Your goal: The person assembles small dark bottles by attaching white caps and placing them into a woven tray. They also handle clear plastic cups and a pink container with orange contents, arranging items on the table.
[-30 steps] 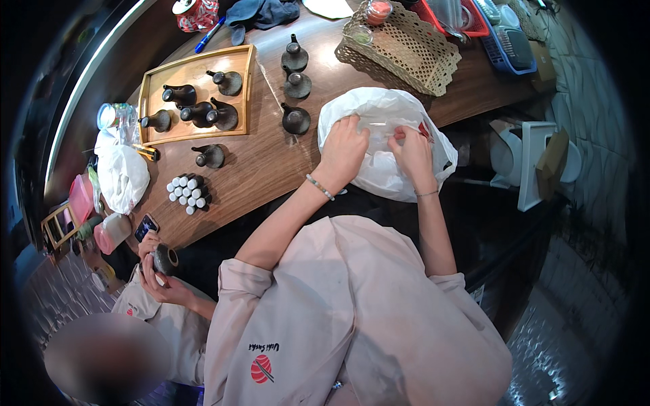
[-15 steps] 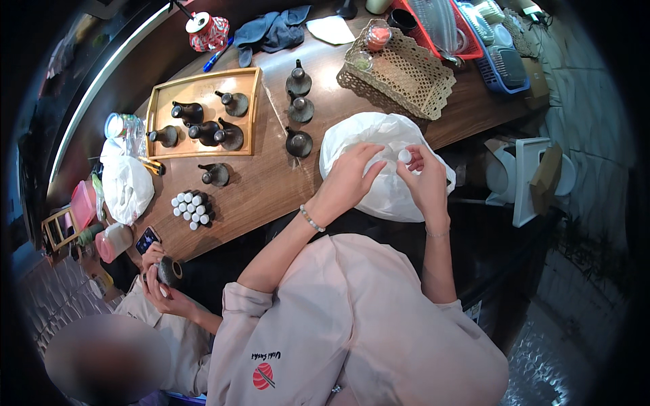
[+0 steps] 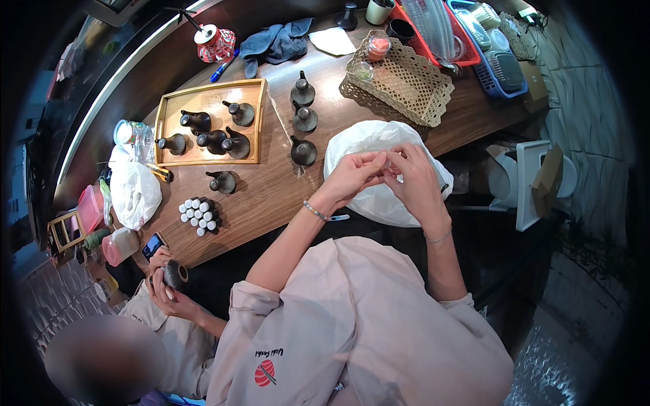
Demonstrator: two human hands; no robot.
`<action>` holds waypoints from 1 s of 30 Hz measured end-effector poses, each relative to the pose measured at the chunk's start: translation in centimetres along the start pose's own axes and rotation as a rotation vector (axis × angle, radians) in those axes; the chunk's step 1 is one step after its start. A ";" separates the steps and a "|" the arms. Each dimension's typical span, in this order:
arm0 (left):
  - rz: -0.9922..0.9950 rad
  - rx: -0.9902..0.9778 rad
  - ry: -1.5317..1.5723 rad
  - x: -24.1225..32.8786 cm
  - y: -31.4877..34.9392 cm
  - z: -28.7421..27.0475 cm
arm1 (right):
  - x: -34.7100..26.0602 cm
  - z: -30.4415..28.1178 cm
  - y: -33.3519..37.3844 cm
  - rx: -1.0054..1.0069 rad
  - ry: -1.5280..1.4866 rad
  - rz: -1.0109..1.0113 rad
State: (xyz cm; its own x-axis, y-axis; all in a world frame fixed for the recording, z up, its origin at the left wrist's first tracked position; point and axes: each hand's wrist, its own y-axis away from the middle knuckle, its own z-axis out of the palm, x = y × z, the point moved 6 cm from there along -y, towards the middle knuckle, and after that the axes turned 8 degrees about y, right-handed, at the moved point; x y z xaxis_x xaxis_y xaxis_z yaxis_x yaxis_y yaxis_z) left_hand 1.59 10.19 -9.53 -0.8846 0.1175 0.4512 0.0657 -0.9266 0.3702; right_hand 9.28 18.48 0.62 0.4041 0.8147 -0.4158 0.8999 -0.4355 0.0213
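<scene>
My left hand (image 3: 355,177) and my right hand (image 3: 414,181) meet over a white plastic bag (image 3: 344,145) that bulges at the table's near edge. Both hands are closed, thumbs and fingertips pinched together at one spot. Whatever sits between the fingertips is mostly hidden. Left of the bag, dark stone-look bottles (image 3: 302,150) with narrow necks stand in a line. Further left is a cluster of small dark vials with white caps (image 3: 199,214).
A wooden tray (image 3: 259,145) bears several more dark bottles; one bottle (image 3: 222,181) stands in front. Behind the bag lies a woven tan basket (image 3: 413,84), with red (image 3: 467,59) and blue baskets (image 3: 513,86) beyond. At lower left, a co-worker's hands hold a dark bottle (image 3: 175,274).
My hands have come together; the small round white piece held in my right fingertips is now hidden between them. The whole view has shifted slightly. The co-worker's hands keep their bottle.
</scene>
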 end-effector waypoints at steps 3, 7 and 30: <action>0.063 -0.016 0.135 1.0 0.2 -0.1 | -0.1 -1.1 0.1 0.100 -0.182 0.020; 0.167 0.040 0.293 2.2 0.1 -0.6 | -0.6 -1.6 0.3 0.491 -0.435 -0.002; 0.137 0.022 0.304 1.5 0.8 0.1 | 0.6 0.2 -0.2 0.385 -0.466 0.108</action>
State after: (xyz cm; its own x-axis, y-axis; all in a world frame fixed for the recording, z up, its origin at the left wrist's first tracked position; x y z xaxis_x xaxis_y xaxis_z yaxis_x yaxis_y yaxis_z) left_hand 0.32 9.65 -8.49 -0.9639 -0.1230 0.2363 0.2010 -0.9180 0.3420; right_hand 9.32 18.94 0.22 0.2975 0.5431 -0.7852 0.6992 -0.6839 -0.2081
